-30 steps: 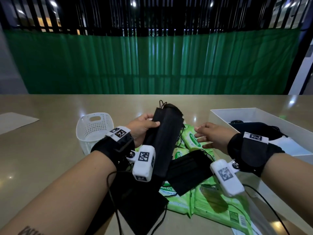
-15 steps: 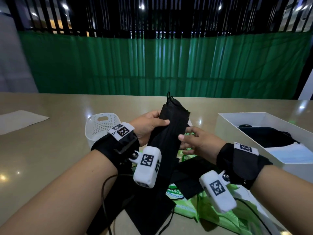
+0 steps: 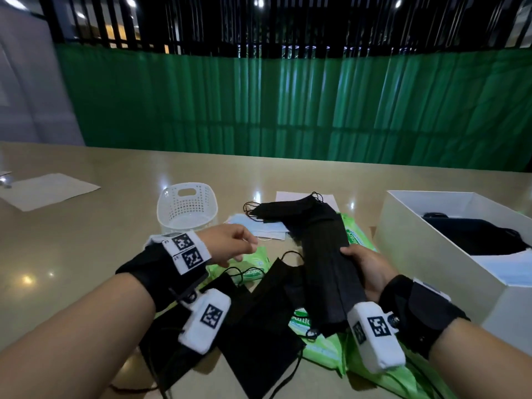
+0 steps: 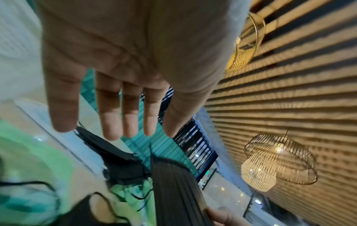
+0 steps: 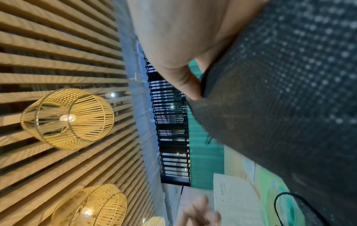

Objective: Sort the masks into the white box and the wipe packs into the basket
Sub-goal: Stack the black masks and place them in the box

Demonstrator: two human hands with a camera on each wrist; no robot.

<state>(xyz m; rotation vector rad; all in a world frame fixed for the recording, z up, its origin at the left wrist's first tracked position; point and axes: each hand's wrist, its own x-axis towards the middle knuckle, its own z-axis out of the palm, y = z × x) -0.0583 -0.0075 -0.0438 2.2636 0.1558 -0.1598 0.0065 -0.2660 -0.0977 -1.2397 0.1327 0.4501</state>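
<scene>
1. The right hand [image 3: 367,270] is clamped on a stack of black masks [image 3: 325,254], thumb over the near long edge and palm under it. The stack stands clear of the table, its far end tipped up over the pile. In the right wrist view, the thumb presses against dark dotted fabric.

2. The left hand [image 3: 230,246] holds nothing. The left wrist view shows its fingers [image 4: 111,113] straight and slightly apart, hovering above a green wipe pack [image 3: 253,264] near the basket.

3. On the table [image 3: 86,254] just below lie more loose black masks [image 3: 259,321], several more wipe packs [image 3: 325,349], and a few pale blue masks [image 3: 259,226] beyond them, all overlapping.

4. The white basket [image 3: 187,207] stands behind the left hand and looks empty. The white box [image 3: 426,254] stands to the right of the right hand, already holding black masks and a pale blue one.

5. Risks, as I judge them:
   - The stack is gripped near one end only, so the unsupported far end could fan out and shed masks short of the box.
   - Ear loops [image 3: 312,332] dangle at the near end and trail across the pile. One could snag a wipe pack or another mask and drag it along.
   - A low swing to the right could catch the box's near wall and shove it.
</scene>
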